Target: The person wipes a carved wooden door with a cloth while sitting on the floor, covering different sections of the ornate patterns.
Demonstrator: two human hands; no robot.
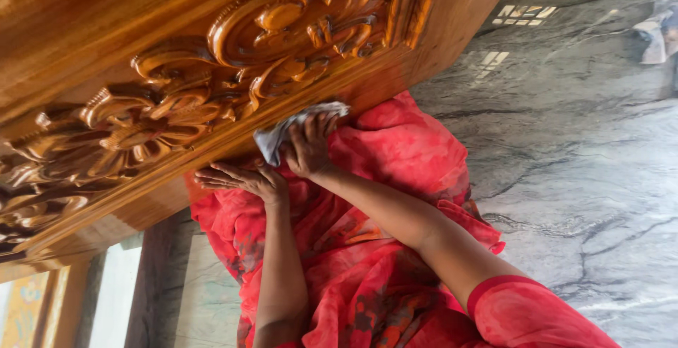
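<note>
A glossy brown wooden panel (106, 30) with carved flowers and scrolls (282, 23) fills the upper left of the tilted head view. My right hand (309, 149) is closed on a small grey-white cloth (277, 136) and presses it against the panel's lower edge, just under the carving. My left hand (244, 178) lies flat with fingers spread on the same edge, beside the right hand and touching the wood. Both forearms reach up from the bottom of the view over my red patterned garment (395, 178).
A polished grey marble floor (586, 150) with dark veins covers the right side and reflects a window. A pale crumpled object (660, 30) lies on the floor at the top right. A wooden frame and light panel (113, 298) show at the bottom left.
</note>
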